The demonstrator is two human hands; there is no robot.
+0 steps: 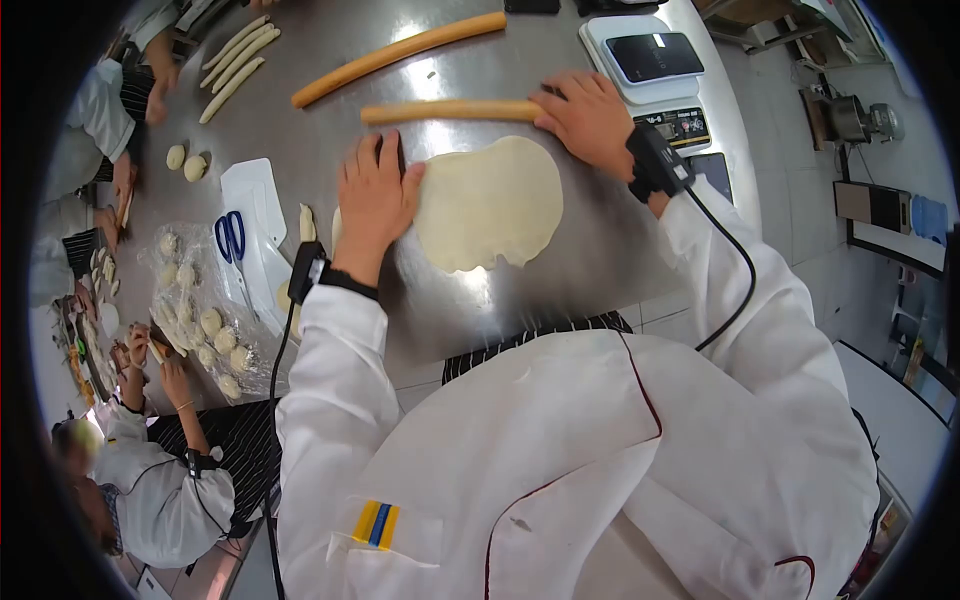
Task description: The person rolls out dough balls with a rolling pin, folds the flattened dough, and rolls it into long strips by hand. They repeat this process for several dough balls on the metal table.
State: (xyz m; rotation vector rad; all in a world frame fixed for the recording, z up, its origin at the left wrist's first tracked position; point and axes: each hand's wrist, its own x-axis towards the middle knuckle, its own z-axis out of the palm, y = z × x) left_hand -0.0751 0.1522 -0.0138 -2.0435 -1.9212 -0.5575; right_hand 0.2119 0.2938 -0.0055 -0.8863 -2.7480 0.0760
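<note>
A flattened sheet of dough (490, 205) lies on the steel table in front of me, its near edge ragged. My left hand (375, 195) rests at its left side, fingers stretched out, with the thumb by the dough's edge. Beyond the sheet is a short wooden rolling pin (450, 111), lying crosswise. My right hand (590, 120) has its fingers closed around the right end of this pin. Some pale dough (307, 222) shows left of my left hand, partly hidden by it and my wrist.
A longer rolling pin (400, 58) lies farther back. Dough strips (235, 65) are at the back left. Blue-handled scissors (232, 240), a white scraper (253, 200) and bagged dough balls (210, 322) lie left. A phone (655, 57) sits on the scale (672, 125). Co-workers (165, 490) stand left.
</note>
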